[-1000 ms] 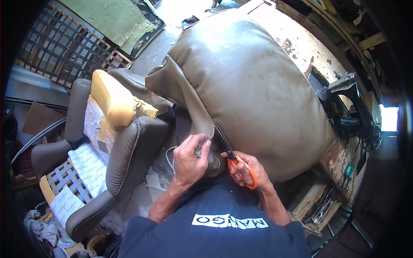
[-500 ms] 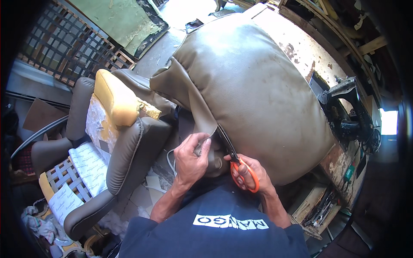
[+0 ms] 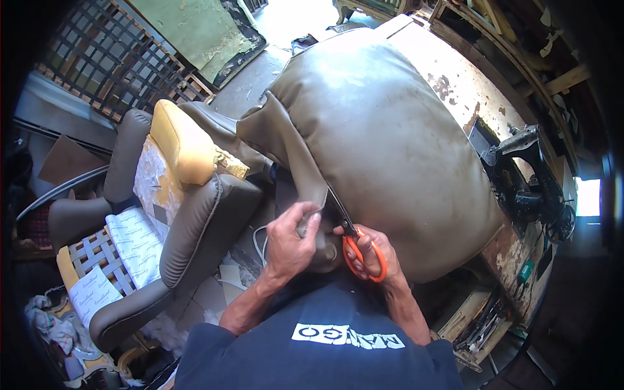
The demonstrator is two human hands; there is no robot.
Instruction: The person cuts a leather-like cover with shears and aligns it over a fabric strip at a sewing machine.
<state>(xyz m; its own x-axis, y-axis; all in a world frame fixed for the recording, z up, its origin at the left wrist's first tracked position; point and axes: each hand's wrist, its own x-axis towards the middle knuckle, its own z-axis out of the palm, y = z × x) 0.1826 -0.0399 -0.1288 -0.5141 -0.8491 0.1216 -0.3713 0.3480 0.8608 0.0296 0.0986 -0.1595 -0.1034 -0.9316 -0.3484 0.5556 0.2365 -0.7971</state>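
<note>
A large, puffed-out cushion (image 3: pixel 390 149) in grey-brown leather-like cover lies in front of me. Along its left side hangs a loose flap (image 3: pixel 294 146) of the same material. My left hand (image 3: pixel 292 239) pinches the lower end of that flap between thumb and fingers. Held in my right hand (image 3: pixel 374 255) is a pair of scissors (image 3: pixel 355 243) with orange handles and dark blades. The blades point up and away, lying along the seam between flap and cushion. More gathered material hangs below, between my hands, partly hidden.
At left stands a partly covered armchair (image 3: pixel 195 240) with bare yellow foam (image 3: pixel 185 146) and woven straps. A black sewing machine (image 3: pixel 523 175) sits on the worn worktable (image 3: pixel 455 81) at right. Below the table's near end is a wooden drawer (image 3: pixel 478 331) of tools. A webbed frame (image 3: pixel 110 58) leans far left.
The scissor blades look closer together than before, and the orange handles have shifted slightly left. My left hand keeps its pinch on the flap. The whole view has shifted a little.
</note>
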